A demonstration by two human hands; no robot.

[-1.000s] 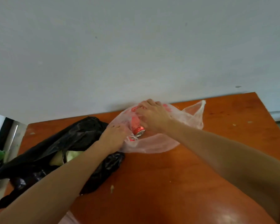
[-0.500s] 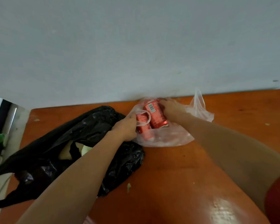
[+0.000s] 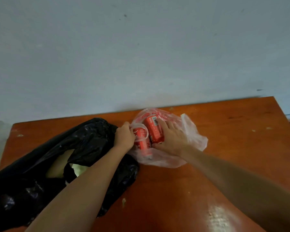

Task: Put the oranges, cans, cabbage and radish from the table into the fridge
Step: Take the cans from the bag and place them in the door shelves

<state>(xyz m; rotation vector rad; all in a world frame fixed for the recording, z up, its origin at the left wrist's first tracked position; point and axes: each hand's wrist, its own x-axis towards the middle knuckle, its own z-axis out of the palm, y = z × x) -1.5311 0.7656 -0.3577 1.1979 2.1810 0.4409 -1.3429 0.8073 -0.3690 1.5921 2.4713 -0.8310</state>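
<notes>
Two red cans lie in a thin pink plastic bag (image 3: 193, 133) on the wooden table (image 3: 233, 148). My right hand (image 3: 172, 137) is wrapped around the right can (image 3: 153, 129), which sticks out of the bag's mouth. My left hand (image 3: 125, 137) pinches the bag's white handle, which loops over the left can (image 3: 141, 142). To the left, a black plastic bag (image 3: 84, 143) lies open, with pale green cabbage (image 3: 78, 169) and a pale radish (image 3: 57, 166) showing inside. No oranges are in view.
A grey-white wall (image 3: 141, 56) rises right behind the table's far edge. The table's left edge (image 3: 5, 148) is next to the black bag, its right corner at the far right. Small crumbs (image 3: 123, 202) dot the wood.
The cans have come out of the pink bag's mouth. My right hand shifted from on top of the bag to gripping the right can; my left hand still holds the bag's handle.
</notes>
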